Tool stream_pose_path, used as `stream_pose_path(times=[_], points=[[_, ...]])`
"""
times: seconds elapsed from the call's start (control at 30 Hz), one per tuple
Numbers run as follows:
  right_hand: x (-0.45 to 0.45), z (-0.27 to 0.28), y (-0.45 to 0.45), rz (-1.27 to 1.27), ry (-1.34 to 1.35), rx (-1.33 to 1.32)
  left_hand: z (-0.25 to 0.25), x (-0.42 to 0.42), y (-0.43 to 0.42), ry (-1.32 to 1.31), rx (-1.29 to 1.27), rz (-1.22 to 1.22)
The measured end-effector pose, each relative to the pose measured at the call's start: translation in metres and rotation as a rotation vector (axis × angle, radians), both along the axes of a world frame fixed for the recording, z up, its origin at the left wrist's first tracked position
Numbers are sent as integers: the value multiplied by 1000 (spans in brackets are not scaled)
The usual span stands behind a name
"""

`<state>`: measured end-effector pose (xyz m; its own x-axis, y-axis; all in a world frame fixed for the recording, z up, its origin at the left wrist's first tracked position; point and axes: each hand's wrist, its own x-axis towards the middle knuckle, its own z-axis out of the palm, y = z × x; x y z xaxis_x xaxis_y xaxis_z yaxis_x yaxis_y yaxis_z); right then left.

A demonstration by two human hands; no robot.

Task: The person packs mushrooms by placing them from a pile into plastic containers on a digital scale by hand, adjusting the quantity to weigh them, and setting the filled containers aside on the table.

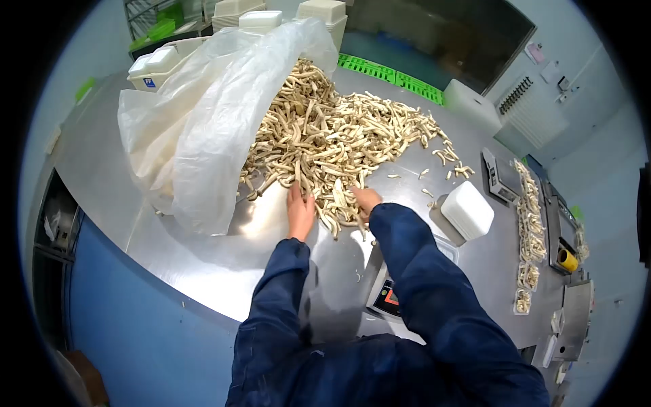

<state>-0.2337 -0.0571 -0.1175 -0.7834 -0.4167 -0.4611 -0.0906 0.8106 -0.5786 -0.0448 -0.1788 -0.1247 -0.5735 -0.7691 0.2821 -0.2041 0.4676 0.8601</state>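
A large heap of long, pale mushrooms [339,136] spills over the steel table. At its near edge my left hand [300,214] touches the mushrooms, fingers stretched forward and thumb apart. My right hand [367,201] is at the same edge, a short way to the right, its fingers curled round a few mushrooms; the fingertips are partly hidden among them. Several mushrooms lie between the two hands. Below my right forearm, a digital scale [384,298] is partly covered by the sleeve, with a clear tray [447,249] showing at its far side.
A large translucent plastic bag [210,129] lies left of the heap. A stack of white trays [468,210] stands to the right. Farther right are another scale [502,178] and a row of filled mushroom trays [531,230]. Foam boxes [324,12] and green crates [393,76] line the back.
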Motion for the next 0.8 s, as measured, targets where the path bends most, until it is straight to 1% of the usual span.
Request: stream_pose_path(times=[0.07, 0.1, 0.13, 0.17, 0.2, 0.27, 0.37, 0.4, 0.47, 0.5, 0.53, 0.57, 0.6, 0.63, 0.67, 0.7, 0.73, 0.8], points=[[40, 44, -9, -265, -364, -318, 10, -14, 18, 118, 179, -15], [54, 57, -13, -324, -488, -425, 8, -22, 23, 185, 315, -45], [62, 64, -15, -353, -582, -505, 3, -29, 27, 250, 448, -73], [62, 62, -18, -335, -690, -573, -3, -32, 29, 244, 451, -85], [72, 76, -20, -351, -666, -585, -1, -33, 30, 161, 426, -93], [62, 65, -20, -240, -827, -668, 3, -32, 31, 202, 439, -101], [60, 70, -18, -175, -794, -622, 13, -29, 32, 146, 255, -120], [72, 86, -16, -257, -639, -623, 21, -28, 34, 115, 152, -140], [75, 91, -11, -257, -704, -727, 47, -19, 40, 49, -57, -178], [81, 95, -12, -286, -740, -839, 61, -17, 51, 47, -244, -104], [87, 96, -16, -316, -778, -951, 74, -17, 57, 58, -214, -98], [80, 82, -23, -355, -797, -988, 85, -15, 63, 66, -183, -93], [80, 86, -24, -379, -845, -1007, 92, -14, 68, 73, -150, -87], [81, 89, -24, -406, -895, -1025, 96, -14, 72, 43, -273, -53], [82, 92, -23, -434, -945, -1042, 101, -11, 76, 69, -268, -69], [74, 84, -26, -485, -1061, -1046, 112, -7, 78, 95, -265, -83], [71, 77, -24, -465, -996, -1075, 120, -3, 81, 120, -261, -98], [67, 67, -21, -420, -869, -1129, 127, 0, 83, 209, -136, -182]])
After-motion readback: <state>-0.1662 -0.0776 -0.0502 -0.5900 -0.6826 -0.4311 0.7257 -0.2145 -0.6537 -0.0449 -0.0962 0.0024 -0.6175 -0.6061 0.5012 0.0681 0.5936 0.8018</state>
